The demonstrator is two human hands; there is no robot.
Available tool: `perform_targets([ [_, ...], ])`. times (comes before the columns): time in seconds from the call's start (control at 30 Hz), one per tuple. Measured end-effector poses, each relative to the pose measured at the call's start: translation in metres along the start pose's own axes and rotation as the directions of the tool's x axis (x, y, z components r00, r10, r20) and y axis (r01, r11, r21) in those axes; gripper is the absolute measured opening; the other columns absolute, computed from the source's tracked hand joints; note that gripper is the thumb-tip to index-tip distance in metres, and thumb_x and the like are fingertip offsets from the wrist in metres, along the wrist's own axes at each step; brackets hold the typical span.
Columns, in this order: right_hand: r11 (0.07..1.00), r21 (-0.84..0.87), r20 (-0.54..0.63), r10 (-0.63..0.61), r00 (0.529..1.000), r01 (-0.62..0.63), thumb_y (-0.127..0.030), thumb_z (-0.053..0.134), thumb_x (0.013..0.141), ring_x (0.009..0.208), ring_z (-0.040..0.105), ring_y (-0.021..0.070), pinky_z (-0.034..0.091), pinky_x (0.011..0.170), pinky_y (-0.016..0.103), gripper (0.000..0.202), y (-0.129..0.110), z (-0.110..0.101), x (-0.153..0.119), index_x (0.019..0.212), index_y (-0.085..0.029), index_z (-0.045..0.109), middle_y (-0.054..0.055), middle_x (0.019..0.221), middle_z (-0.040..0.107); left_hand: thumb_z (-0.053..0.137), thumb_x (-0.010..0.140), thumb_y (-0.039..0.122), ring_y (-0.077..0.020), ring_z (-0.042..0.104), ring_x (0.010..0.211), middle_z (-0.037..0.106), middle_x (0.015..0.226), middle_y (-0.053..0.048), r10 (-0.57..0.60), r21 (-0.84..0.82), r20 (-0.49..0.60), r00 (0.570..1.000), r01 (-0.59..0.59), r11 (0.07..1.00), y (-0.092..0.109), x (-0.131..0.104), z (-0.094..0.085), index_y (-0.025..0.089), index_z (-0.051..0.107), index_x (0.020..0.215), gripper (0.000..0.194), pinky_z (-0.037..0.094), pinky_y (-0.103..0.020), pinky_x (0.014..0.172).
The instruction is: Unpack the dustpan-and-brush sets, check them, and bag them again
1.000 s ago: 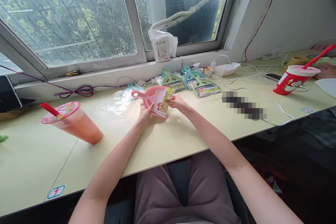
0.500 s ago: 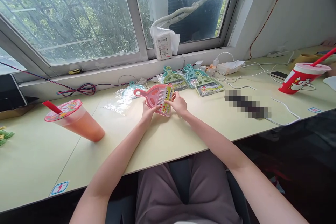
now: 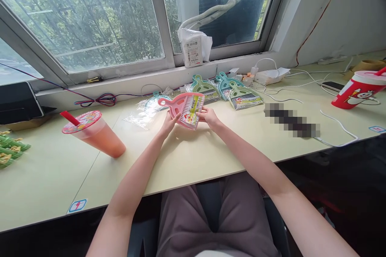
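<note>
- While it was held raised above the pale yellow-green tabletop, the pink plastic dustpan set with pale brush bristles was tilted, its looped handle turned toward the left.
- Its lower left edge was clamped by the bare left hand, the thumb laid across the front.
- Its right edge, beside the printed yellow and white label, was pinched by the bare right hand; the fingers behind were partly hidden.
- Just behind it, a pale blue plastic dustpan was partly covered by crumpled clear plastic wrapping.
- To the right, near the wall, two light green dustpan sets and a teal dustpan set were grouped close together.
- On the sill, a white tissue packet was stood against the window.
- Well to the left, a clear plastic cup of orange drink was fitted with a red straw.
- At the far right, a red and white cup was seen.
</note>
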State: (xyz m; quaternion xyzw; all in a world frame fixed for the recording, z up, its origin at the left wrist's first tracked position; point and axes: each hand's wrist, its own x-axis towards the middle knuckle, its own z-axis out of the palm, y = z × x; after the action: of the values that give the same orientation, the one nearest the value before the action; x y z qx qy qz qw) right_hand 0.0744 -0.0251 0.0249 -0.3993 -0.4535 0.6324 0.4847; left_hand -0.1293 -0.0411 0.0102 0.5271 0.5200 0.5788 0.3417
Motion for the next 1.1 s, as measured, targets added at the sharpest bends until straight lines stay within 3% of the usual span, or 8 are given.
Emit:
perform_targets([
  [0.1, 0.999, 0.035, -0.051, -0.022, 0.998, 0.024, -0.003, 0.068, 0.079, 0.085, 0.075, 0.0212, 0.063, 0.088, 0.041, 0.018, -0.003, -0.004, 0.002, 0.093, -0.015, 0.066, 0.009, 0.094, 0.077, 0.048, 0.097, 0.035, -0.0271, 0.059, 0.113, 0.066, 0.108, -0.012, 0.127, 0.247, -0.235, 0.964, -0.067, 0.967, 0.002, 0.010, -0.024, 0.019, 0.065, 0.097, 0.023, 0.043, -0.042, 0.103],
  [0.23, 0.999, 0.048, -0.077, 0.002, 0.997, 0.002, -0.002, 0.068, 0.078, 0.089, 0.075, 0.0218, 0.062, 0.089, 0.039, 0.018, -0.002, -0.010, 0.004, 0.093, -0.014, 0.067, 0.011, 0.099, 0.077, 0.054, 0.087, 0.012, -0.0328, 0.044, 0.133, 0.058, 0.130, -0.016, 0.325, 0.593, -0.467, 0.823, 0.019, 0.805, -0.002, 0.022, -0.079, 0.020, 0.063, 0.108, 0.024, 0.030, -0.050, 0.112],
  [0.3, 0.999, 0.042, -0.082, 0.021, 0.996, -0.018, -0.002, 0.067, 0.078, 0.089, 0.075, 0.0220, 0.062, 0.088, 0.038, 0.018, -0.001, -0.009, 0.005, 0.092, -0.013, 0.068, 0.011, 0.099, 0.078, 0.064, 0.080, 0.011, -0.0312, 0.050, 0.125, 0.061, 0.125, -0.015, 0.195, 0.563, -0.512, 0.837, 0.155, 0.812, -0.009, 0.027, -0.105, 0.019, 0.060, 0.112, 0.034, 0.035, -0.048, 0.108],
  [0.4, 0.999, 0.033, -0.077, 0.040, 0.996, -0.037, -0.001, 0.066, 0.078, 0.086, 0.076, 0.0219, 0.063, 0.086, 0.037, 0.018, 0.003, -0.005, 0.004, 0.091, -0.013, 0.068, 0.011, 0.097, 0.078, 0.080, 0.070, 0.021, -0.0288, 0.059, 0.108, 0.067, 0.105, -0.009, -0.051, 0.517, -0.401, 0.915, 0.272, 0.812, -0.021, 0.031, -0.124, 0.020, 0.062, 0.106, 0.039, 0.041, -0.045, 0.101],
  [0.6, 0.999, 0.016, -0.008, 0.037, 0.999, -0.037, -0.002, 0.067, 0.077, 0.079, 0.075, 0.0197, 0.063, 0.080, 0.034, 0.020, 0.009, 0.007, -0.002, 0.093, -0.013, 0.070, 0.009, 0.091, 0.079, 0.071, 0.075, 0.021, -0.0289, 0.061, 0.106, 0.069, 0.097, -0.007, 0.039, 0.779, -0.156, 0.987, 0.098, 0.619, -0.024, 0.026, -0.095, 0.022, 0.068, 0.076, 0.004, 0.045, -0.038, 0.096],
  [0.67, 0.999, 0.004, -0.003, 0.048, 0.999, -0.048, -0.001, 0.067, 0.077, 0.075, 0.075, 0.0183, 0.063, 0.076, 0.032, 0.020, 0.012, 0.008, -0.002, 0.093, -0.013, 0.070, 0.008, 0.088, 0.079, 0.064, 0.078, 0.015, -0.0266, 0.063, 0.103, 0.070, 0.097, -0.008, 0.046, 0.808, -0.123, 0.991, 0.073, 0.585, -0.022, 0.024, -0.083, 0.022, 0.069, 0.077, 0.008, 0.046, -0.036, 0.093],
  [0.83, 0.991, 0.029, -0.083, 0.134, 0.987, -0.132, 0.005, 0.065, 0.075, 0.067, 0.073, 0.0160, 0.063, 0.068, 0.028, 0.020, 0.017, 0.006, 0.002, 0.086, -0.011, 0.069, 0.008, 0.080, 0.077, 0.062, 0.078, 0.014, -0.0236, 0.065, 0.085, 0.070, 0.085, -0.007, 0.055, 0.748, -0.095, 0.994, 0.035, 0.663, -0.022, 0.025, -0.075, 0.019, 0.072, 0.082, 0.011, 0.050, -0.038, 0.087],
  [1.1, 0.998, 0.044, -0.083, 0.049, 0.995, -0.046, 0.003, 0.067, 0.073, 0.073, 0.075, 0.0189, 0.064, 0.072, 0.032, 0.021, 0.019, 0.002, 0.007, 0.087, -0.012, 0.071, 0.008, 0.085, 0.078, 0.047, 0.090, 0.011, -0.0217, 0.063, 0.084, 0.063, 0.101, -0.009, 0.410, 0.678, -0.055, 0.910, -0.268, 0.685, -0.019, 0.019, -0.065, 0.020, 0.067, 0.101, 0.025, 0.050, -0.037, 0.084],
])
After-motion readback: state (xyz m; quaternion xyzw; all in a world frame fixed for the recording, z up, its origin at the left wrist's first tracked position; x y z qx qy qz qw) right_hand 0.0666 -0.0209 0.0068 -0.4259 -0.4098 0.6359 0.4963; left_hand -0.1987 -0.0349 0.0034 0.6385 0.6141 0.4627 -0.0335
